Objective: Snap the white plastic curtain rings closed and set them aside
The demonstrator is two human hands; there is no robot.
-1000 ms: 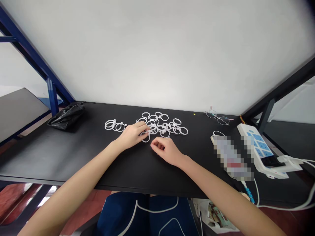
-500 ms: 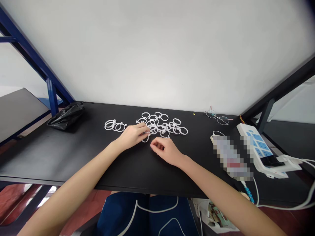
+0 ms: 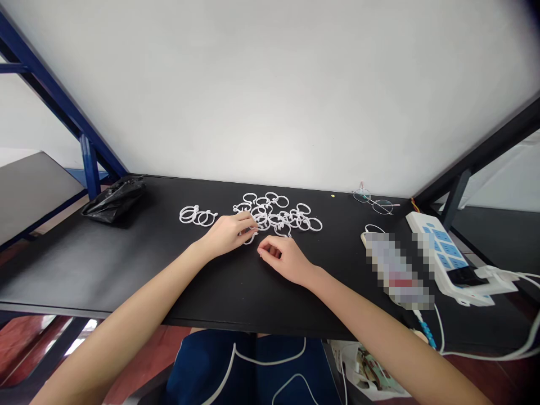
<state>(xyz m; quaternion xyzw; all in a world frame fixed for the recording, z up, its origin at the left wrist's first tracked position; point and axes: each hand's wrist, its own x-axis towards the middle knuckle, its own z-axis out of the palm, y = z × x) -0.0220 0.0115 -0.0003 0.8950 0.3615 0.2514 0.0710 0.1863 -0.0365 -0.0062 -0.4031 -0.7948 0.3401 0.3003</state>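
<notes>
A loose pile of several white plastic rings (image 3: 282,216) lies on the black table (image 3: 126,264) near its back edge. A short chain of linked white rings (image 3: 196,216) sits to the left of the pile. My left hand (image 3: 228,233) rests at the pile's near-left edge, its fingers pinched on a white ring (image 3: 250,237). My right hand (image 3: 284,257) lies just in front of the pile with its fingers curled under; what they hold, if anything, is hidden.
A crumpled black plastic bag (image 3: 115,198) lies at the back left. Spectacles (image 3: 375,202) rest at the back right. A white and blue power strip (image 3: 449,256) with cables and a blurred-out flat object (image 3: 396,270) occupy the right side.
My left hand's fingers have closed slightly on the ring and drawn it a little nearer. The right hand has stayed still.
</notes>
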